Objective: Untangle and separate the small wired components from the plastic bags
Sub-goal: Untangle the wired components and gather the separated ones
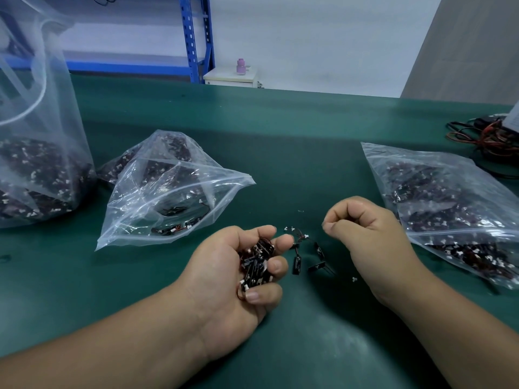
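Left hand (222, 279) around tangled wired components (257, 262), right hand (368, 228) pinched, contents unclear, open mat (295, 164) between bags (168, 192).

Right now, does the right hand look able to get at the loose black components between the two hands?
Probably yes. The right hand is just beside the loose components on the green mat, with nothing between them; the nearby bag lies off to its other side.

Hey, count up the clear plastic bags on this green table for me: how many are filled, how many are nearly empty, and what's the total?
Filled bags: 3 (left bag, rear middle bag, right bag)
Nearly empty bag: 1
Total: 4 bags
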`<state>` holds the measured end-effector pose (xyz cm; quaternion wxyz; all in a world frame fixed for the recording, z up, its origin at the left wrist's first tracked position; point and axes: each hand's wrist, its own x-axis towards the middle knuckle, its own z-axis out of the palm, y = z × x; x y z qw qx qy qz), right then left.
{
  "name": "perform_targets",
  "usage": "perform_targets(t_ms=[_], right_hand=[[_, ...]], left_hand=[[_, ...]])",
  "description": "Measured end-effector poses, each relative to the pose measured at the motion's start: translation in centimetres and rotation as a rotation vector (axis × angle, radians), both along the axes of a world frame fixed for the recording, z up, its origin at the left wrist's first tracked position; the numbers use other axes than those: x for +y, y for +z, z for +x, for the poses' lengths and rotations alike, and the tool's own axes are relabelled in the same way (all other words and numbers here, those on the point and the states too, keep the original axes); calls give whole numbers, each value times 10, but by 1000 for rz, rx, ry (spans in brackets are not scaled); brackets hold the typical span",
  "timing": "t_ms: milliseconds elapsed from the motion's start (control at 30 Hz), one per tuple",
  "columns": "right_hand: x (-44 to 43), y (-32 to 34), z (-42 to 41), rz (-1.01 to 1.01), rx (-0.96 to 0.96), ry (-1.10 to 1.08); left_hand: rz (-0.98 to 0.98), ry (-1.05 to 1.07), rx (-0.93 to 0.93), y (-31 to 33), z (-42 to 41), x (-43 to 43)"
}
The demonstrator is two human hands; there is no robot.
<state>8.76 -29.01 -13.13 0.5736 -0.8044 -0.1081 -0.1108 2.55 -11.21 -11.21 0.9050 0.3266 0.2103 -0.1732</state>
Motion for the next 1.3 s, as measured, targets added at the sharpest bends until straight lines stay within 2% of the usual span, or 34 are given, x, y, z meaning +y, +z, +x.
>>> perform_targets(t_ms=[500,733,933,1300], right_hand=[[0,-2,-4,0,-15,17],[14,12,-21,-108,-255,134],[16,12,-26,-190,-265,241],[16,10,-23,-132,-260,149]], left_hand=[[130,-7,-8,3,-5,-6],[199,-42,-53,5,-8,-8],[227,-67,-117,3,-8,-9],[233,-78,-142,-1,-5,-9]])
